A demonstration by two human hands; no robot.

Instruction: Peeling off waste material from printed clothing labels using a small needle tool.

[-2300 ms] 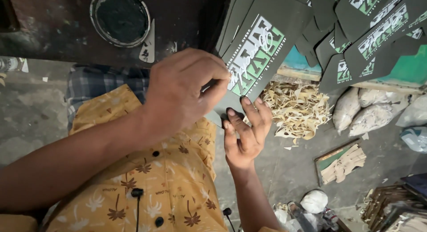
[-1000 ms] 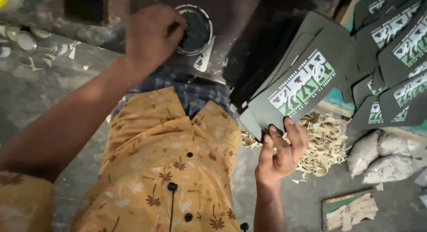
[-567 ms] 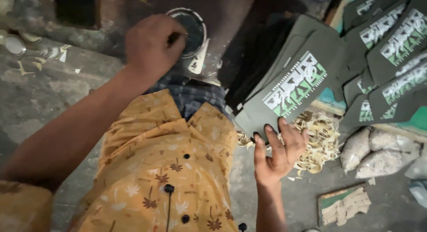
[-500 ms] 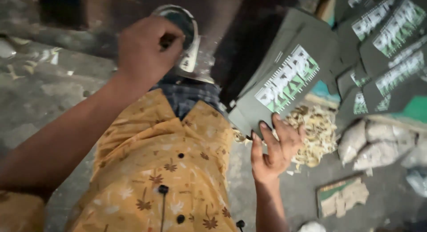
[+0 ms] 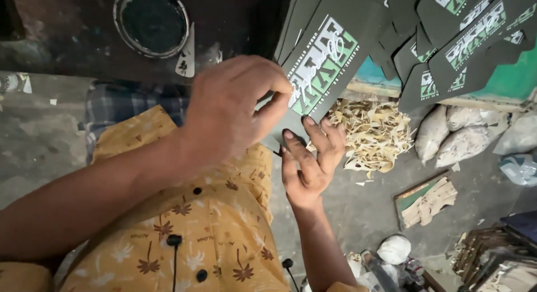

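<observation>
A dark green printed card [image 5: 330, 51] with a white and green design sits in front of my chest. My left hand [image 5: 232, 107] pinches its lower left edge between thumb and fingers. Just below it, my right hand [image 5: 307, 160] holds the card's bottom corner, with its dark-stained fingertips on the edge. A round tin [image 5: 152, 20] with dark contents stands on the dark bench at the upper left, away from both hands. My yellow patterned shirt [image 5: 190, 225] fills the lower left.
Several more dark printed cards [image 5: 464, 34] overlap at the upper right. A heap of pale paper trimmings [image 5: 372, 132] lies on the grey floor, with whitish bags [image 5: 447, 135] beside it. A green board with scraps [image 5: 428, 194] and clutter [image 5: 492, 261] are at the lower right.
My left hand has left the round tin and come back down to the card, pinching its edge. My right hand has kept hold of the card throughout.
</observation>
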